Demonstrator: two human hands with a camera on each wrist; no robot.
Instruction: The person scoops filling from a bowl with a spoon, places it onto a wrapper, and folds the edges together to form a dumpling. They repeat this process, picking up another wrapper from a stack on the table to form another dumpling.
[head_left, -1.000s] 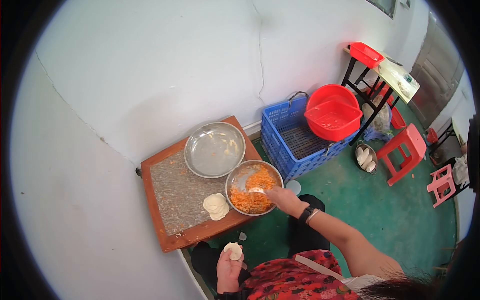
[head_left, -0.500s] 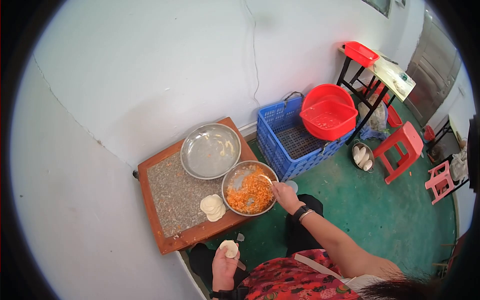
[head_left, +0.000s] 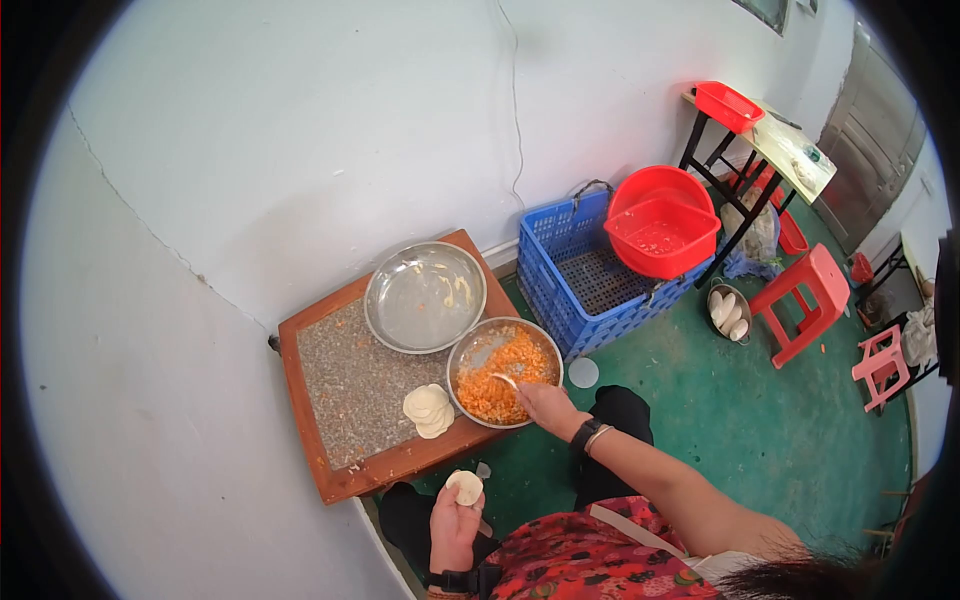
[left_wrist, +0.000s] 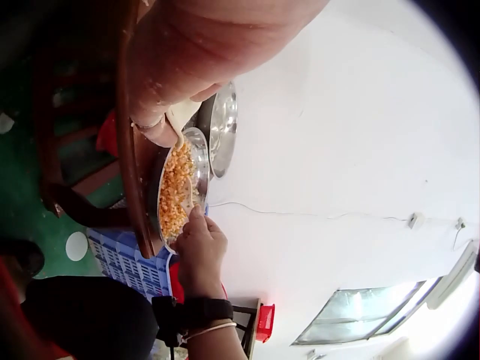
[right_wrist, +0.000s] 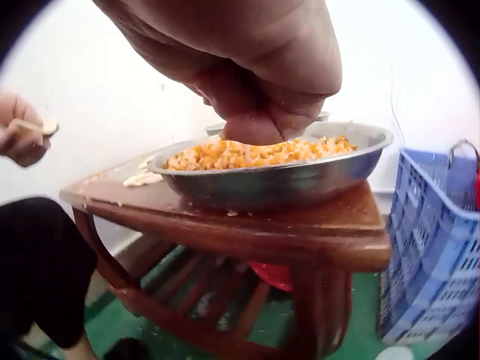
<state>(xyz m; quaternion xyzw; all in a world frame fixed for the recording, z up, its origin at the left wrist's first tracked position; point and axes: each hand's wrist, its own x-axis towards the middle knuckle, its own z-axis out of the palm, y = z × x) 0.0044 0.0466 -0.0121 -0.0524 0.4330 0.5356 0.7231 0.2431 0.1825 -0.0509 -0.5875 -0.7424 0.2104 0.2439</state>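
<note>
My left hand (head_left: 454,532) holds a round, pale dough wrapper (head_left: 466,487) in front of the low table, near my lap. My right hand (head_left: 552,408) grips a light-coloured spoon (head_left: 506,380), its tip down in the orange, finely chopped filling (head_left: 487,397). That filling lies in a round metal bowl (head_left: 452,368) at the table's right front corner. In the right wrist view, curled fingers (right_wrist: 262,124) hang over the bowl's rim and hide most of the spoon. Several wrappers lie in an overlapping stack (head_left: 429,410) just left of the bowl.
A metal pan (head_left: 415,320) with dough scraps stands behind the bowl on the wood-framed table (head_left: 350,480). To the right is a blue crate (head_left: 560,310) bearing red basins (head_left: 665,235). Farther right stands a red stool (head_left: 810,300), beside a bowl of white vegetables (head_left: 730,315).
My right hand has moved from the bowl's right rim towards its near side, bringing the spoon into the middle of the filling. The left hand still holds the wrapper in nearly the same place.
</note>
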